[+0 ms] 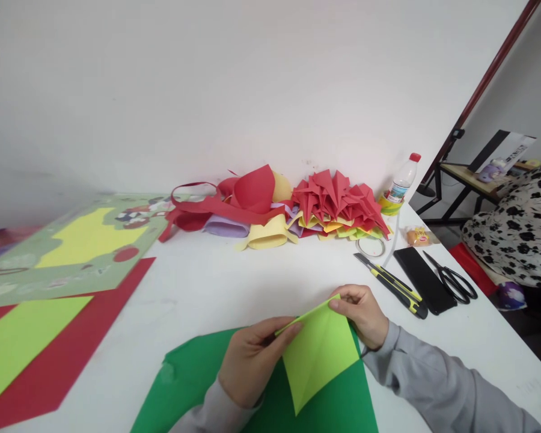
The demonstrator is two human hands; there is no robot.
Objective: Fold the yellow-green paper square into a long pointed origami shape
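A lime-green sheet of paper (321,355) with a faint crease is held up in front of me. My left hand (256,355) pinches its left corner between thumb and fingers. At the upper right corner, my right hand (361,314) also grips the sheet, fingertips closed on the edge. Beneath the lime paper lies a larger dark green sheet (198,373) on the white table. Part of that green sheet is hidden by my left hand and the lime paper.
Folded red paper pieces (329,195) and rolled paper strips (261,195) lie along the wall. To the right are a bottle (397,186), tape roll (370,246), utility knife (392,285), black case (424,281) and scissors (453,279). Red paper (103,325) lies at left.
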